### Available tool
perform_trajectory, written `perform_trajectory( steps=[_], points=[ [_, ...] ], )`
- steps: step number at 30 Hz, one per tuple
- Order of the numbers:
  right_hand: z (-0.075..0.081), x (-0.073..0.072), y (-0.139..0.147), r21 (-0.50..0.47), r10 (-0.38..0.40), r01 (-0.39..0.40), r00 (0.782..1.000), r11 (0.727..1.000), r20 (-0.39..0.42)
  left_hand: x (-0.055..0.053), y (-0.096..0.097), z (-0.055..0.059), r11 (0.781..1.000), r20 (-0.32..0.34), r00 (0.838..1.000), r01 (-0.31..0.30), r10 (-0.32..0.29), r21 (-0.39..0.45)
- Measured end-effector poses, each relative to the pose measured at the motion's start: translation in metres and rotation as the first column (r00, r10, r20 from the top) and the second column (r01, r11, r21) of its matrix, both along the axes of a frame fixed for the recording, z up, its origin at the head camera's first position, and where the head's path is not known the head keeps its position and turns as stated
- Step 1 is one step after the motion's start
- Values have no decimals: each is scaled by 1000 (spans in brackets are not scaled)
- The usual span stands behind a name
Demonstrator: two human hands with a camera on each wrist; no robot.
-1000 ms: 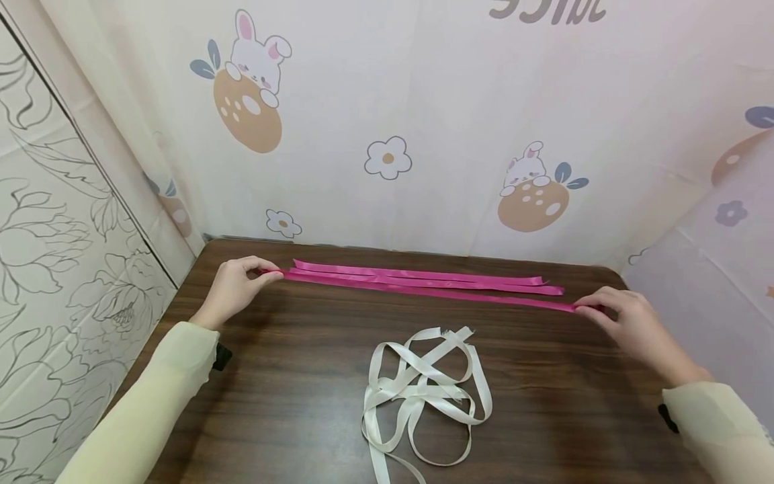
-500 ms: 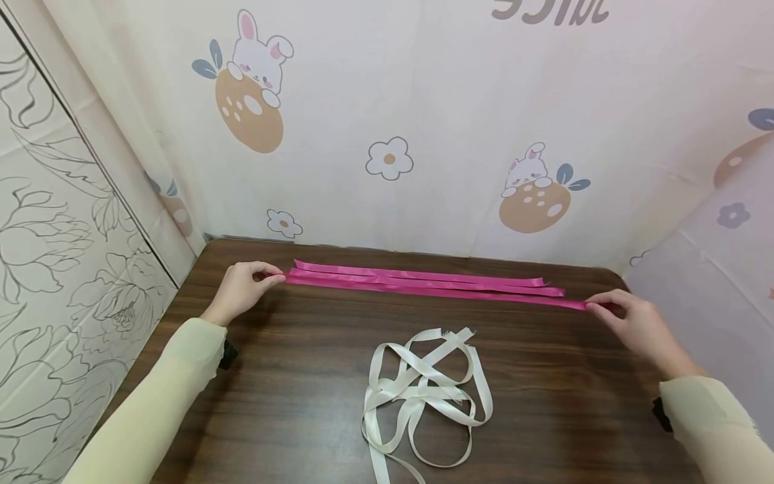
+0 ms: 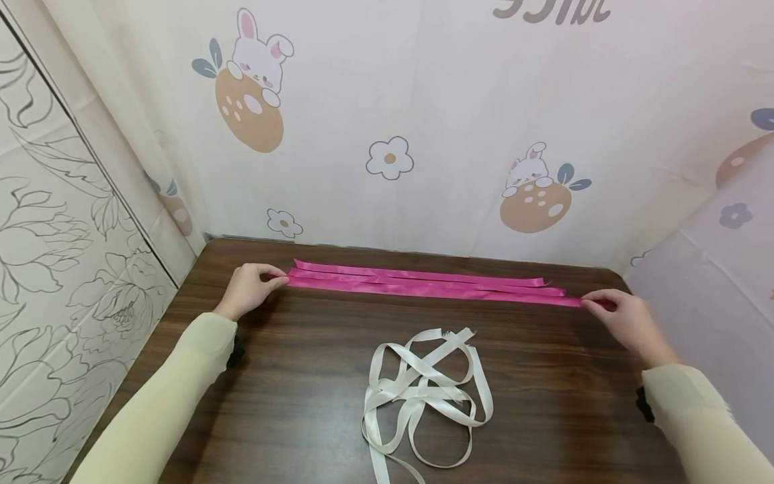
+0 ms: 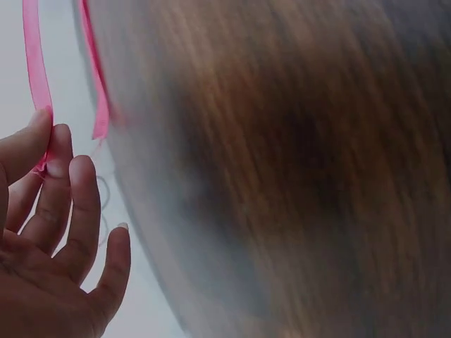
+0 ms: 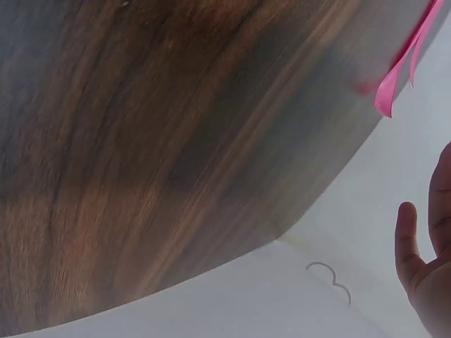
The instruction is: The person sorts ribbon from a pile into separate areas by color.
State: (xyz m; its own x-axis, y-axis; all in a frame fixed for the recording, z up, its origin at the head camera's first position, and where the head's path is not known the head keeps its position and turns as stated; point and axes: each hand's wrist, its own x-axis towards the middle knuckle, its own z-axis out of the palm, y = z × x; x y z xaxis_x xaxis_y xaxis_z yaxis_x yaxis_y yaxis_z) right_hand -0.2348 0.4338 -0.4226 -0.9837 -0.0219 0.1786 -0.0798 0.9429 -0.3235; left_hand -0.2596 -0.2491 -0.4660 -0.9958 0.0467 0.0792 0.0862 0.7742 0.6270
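Note:
A pink satin ribbon (image 3: 423,290) is stretched straight across the far part of the table. My left hand (image 3: 248,289) pinches its left end between thumb and fingers; the left wrist view shows that hand (image 4: 60,211) with the ribbon end (image 4: 39,84) between thumb and fingertip. At the other end, my right hand (image 3: 625,319) pinches the ribbon's right tip. In the right wrist view only part of the right hand (image 5: 430,260) shows, its fingertips out of frame. Just behind the held ribbon lie two more pink ribbons (image 3: 465,277), side by side and roughly parallel.
A loose tangle of cream ribbon (image 3: 423,393) lies on the dark wooden table (image 3: 278,403), nearer to me. Behind the table hangs a white curtain (image 3: 447,101) printed with rabbits and flowers. A floral-patterned panel (image 3: 60,255) stands along the left side.
The stretched ribbon has come closer to the two behind it, with its left end shifted slightly right and down. Its right end has risen slightly. Both hands still pinch it.

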Motion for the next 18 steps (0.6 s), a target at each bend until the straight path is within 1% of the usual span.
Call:
perform_trajectory(
  steps=[4, 7, 10, 18],
  points=[
    [-3, -5, -3, 7, -15, 15, 1000, 1000, 25, -3, 2, -1, 1000, -1, 1000, -18, 17, -9],
    [-5, -9, -5, 11, -29, 28, 999, 1000, 43, -4, 4, 0, 999, -16, 999, -40, 39, -21],
    [-8, -12, -6, 10, -34, 33, 999, 999, 43, -7, 5, -1, 997, -8, 998, -65, 65, -34],
    [-18, -21, -8, 10, -67, 66, 996, 998, 67, -13, 8, -4, 991, 43, 992, -118, 121, -68]
  ],
)
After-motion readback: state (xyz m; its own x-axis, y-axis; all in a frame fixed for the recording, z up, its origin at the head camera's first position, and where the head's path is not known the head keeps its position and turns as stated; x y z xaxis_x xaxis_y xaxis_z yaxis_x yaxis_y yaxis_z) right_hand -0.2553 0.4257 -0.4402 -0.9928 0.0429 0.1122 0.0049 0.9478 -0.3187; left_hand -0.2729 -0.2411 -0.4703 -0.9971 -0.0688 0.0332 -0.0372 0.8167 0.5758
